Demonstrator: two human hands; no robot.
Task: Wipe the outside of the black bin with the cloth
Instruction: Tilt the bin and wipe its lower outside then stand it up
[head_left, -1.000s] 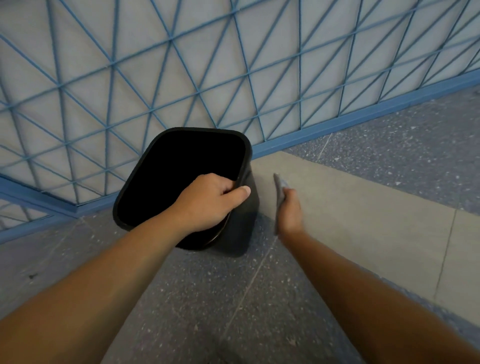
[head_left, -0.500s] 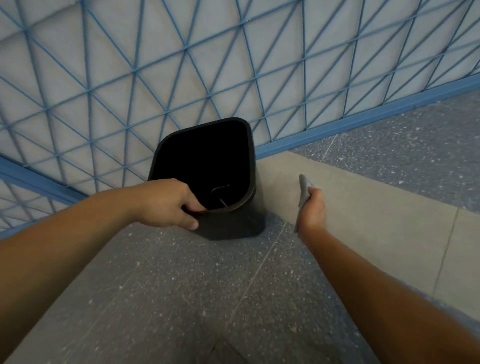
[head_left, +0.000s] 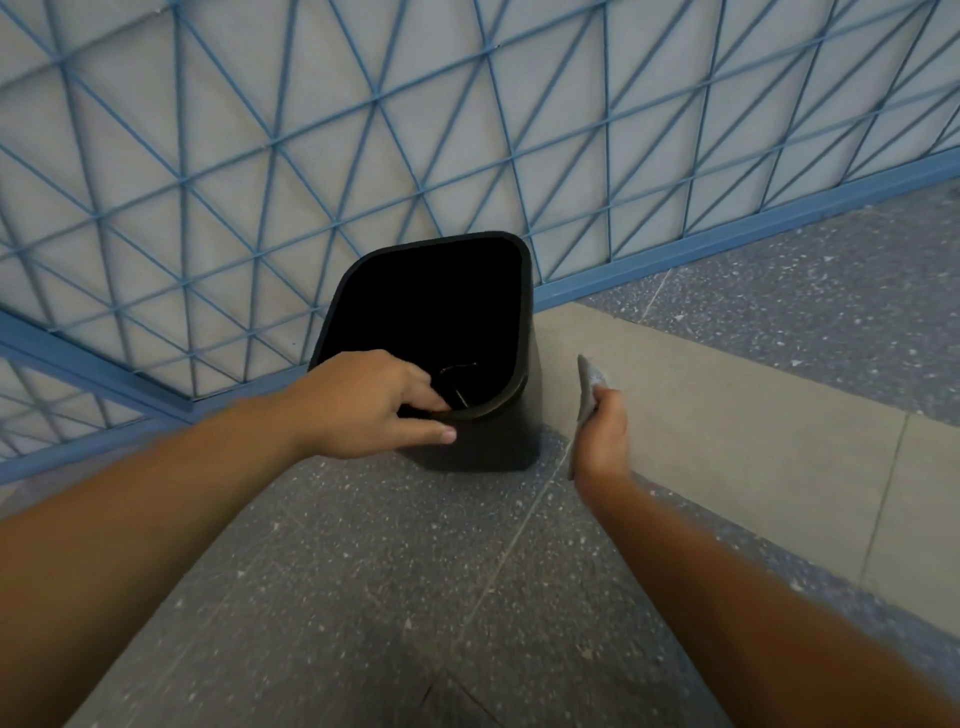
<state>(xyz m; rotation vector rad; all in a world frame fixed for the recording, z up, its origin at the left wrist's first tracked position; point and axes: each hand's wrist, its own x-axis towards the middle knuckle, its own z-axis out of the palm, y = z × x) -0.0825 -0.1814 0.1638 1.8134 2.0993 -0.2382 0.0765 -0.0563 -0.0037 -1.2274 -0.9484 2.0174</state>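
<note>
Black plastic bin, rounded-rectangular mouth, open top: stands on the grey speckled floor at about 12 o'clock from the viewer, close against the blue metal lattice fence and its blue base rail. Interior dark; a thin bent wire-like item shows low inside, too small to identify. Outer side wall visible on the bin's right and near faces.

Left hand: reaches in from 8 o'clock and grips the near rim of the bin, fingers curled over the edge into the mouth, thumb stretched along the outside just below the rim.

Right hand: reaches in from 4 o'clock, fingers closed round a small grey cloth, folded or bunched, whose pointed end sticks up above the knuckles. A narrow strip of it also shows below the hand.

Cloth and bin: just beside each other, the cloth at 3 o'clock of the bin's side wall, with a clear gap between them; not touching.

Beige floor strip: smooth band running from the bin's right side toward 4 o'clock, lying behind the right hand.
</note>
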